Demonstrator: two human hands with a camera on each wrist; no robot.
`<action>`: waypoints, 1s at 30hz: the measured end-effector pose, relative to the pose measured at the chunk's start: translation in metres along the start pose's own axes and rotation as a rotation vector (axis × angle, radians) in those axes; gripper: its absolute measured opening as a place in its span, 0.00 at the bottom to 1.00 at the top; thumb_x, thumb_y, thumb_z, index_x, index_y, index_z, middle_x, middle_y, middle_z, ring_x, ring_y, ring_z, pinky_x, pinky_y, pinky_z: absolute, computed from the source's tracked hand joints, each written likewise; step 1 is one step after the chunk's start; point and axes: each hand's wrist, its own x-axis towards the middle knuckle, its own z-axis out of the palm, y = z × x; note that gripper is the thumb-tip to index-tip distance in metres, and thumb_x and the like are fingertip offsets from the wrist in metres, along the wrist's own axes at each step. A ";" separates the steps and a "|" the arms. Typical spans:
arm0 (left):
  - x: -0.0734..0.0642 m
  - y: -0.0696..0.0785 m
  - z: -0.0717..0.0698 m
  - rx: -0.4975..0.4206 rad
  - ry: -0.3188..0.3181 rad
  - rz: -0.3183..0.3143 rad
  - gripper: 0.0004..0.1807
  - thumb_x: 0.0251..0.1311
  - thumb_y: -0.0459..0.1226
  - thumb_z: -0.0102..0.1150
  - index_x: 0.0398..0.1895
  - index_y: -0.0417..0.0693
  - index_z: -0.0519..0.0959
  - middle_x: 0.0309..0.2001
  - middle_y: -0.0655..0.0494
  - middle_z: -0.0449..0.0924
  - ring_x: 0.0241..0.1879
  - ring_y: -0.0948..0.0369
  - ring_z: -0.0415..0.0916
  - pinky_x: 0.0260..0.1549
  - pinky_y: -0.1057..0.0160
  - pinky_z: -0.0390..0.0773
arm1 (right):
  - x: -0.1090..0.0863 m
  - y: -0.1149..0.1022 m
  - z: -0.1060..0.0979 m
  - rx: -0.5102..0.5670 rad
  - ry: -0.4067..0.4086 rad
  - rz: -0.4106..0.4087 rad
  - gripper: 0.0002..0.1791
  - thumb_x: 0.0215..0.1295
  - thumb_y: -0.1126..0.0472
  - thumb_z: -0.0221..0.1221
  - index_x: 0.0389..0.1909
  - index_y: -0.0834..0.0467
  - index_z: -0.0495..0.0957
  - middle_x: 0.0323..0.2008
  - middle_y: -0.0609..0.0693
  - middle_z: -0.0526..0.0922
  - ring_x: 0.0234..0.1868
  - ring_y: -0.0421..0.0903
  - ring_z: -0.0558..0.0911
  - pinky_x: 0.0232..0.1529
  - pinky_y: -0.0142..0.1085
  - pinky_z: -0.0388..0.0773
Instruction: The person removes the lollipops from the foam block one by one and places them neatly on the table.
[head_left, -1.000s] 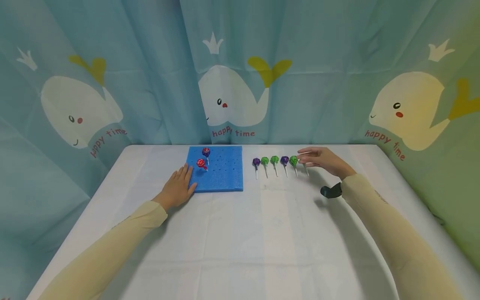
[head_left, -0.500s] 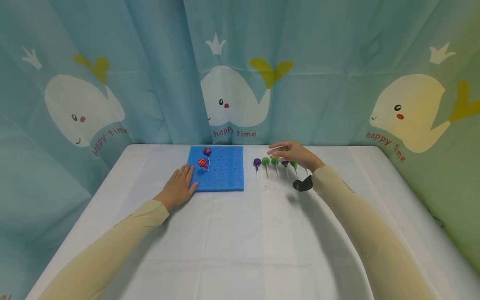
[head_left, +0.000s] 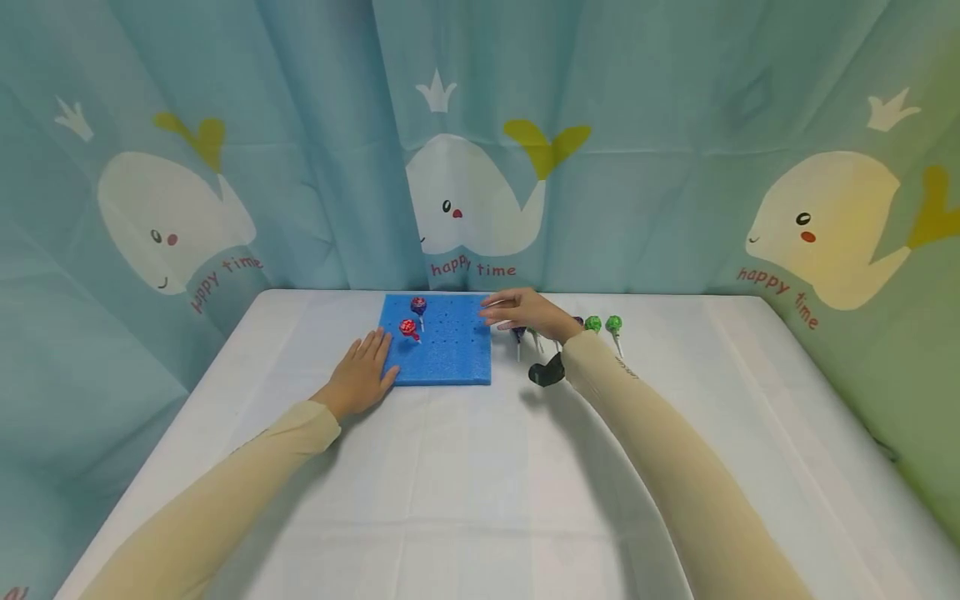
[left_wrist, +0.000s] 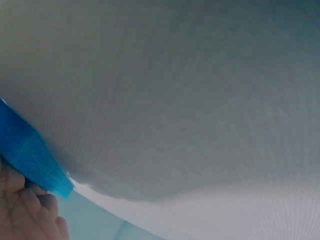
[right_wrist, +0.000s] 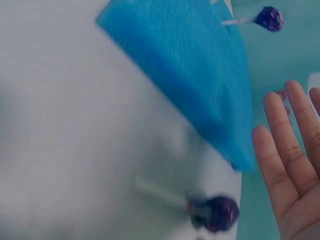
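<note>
A blue foam board [head_left: 450,365] with rows of small holes lies at the back of the table. In it stand a purple lollipop [head_left: 418,305] and a tilted red lollipop [head_left: 408,327]. My left hand [head_left: 357,375] rests on the board's left edge, fingers extended. Over the board's right edge my right hand [head_left: 528,312] hovers with its fingers spread. Nothing shows in its palm in the right wrist view. Below it lies a purple lollipop [right_wrist: 220,212]. Green lollipops [head_left: 615,323] show at the row's right end; my right hand and wrist partly hide the middle ones.
A white cloth [head_left: 450,483] covers the table. Behind it hangs a blue-green curtain [head_left: 645,217] with whale prints. A dark wrist camera [head_left: 547,371] juts out beneath my right sleeve.
My right hand has swept left from the row's right end, across the lollipops, to the board's right edge. The rightmost green lollipop has come into plain view. My left hand stays on the board.
</note>
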 end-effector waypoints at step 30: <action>0.002 0.000 0.000 0.030 -0.026 -0.024 0.36 0.71 0.47 0.38 0.70 0.29 0.49 0.72 0.32 0.46 0.72 0.40 0.45 0.71 0.44 0.47 | 0.070 -0.006 0.074 0.335 0.155 0.091 0.24 0.67 0.59 0.54 0.63 0.61 0.67 0.61 0.58 0.75 0.61 0.52 0.75 0.61 0.41 0.72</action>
